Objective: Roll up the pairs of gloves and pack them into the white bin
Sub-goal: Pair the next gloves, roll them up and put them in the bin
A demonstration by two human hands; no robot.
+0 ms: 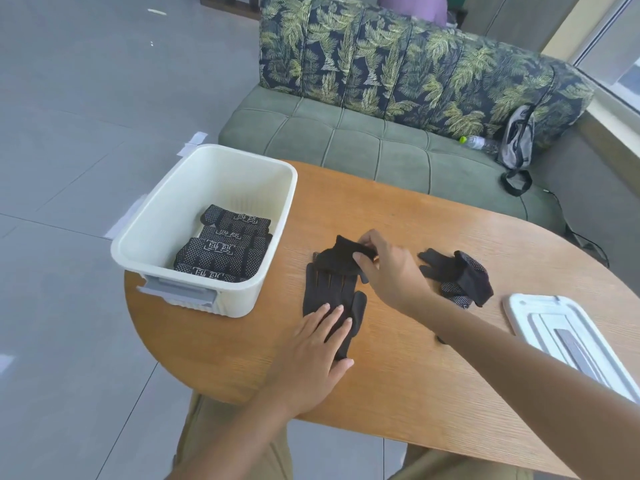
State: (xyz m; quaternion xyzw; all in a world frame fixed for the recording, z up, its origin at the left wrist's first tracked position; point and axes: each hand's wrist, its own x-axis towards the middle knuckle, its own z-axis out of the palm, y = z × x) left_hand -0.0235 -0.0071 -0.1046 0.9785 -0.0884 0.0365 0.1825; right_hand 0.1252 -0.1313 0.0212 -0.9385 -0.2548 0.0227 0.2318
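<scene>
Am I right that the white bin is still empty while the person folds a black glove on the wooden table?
Not quite. The head view shows the white bin already holds several rolled gloves. The rest stands: the right hand pinches the black glove on the wooden table while the left hand presses it flat.

Left hand (313, 344) flat, fingers straight; right hand (388, 268) pinching (arm extended).

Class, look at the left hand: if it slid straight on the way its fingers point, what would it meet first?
The left hand lies flat on the black gloves, fingers pointing away. It would probably first meet the folded-over part that the right hand pinches.
</scene>
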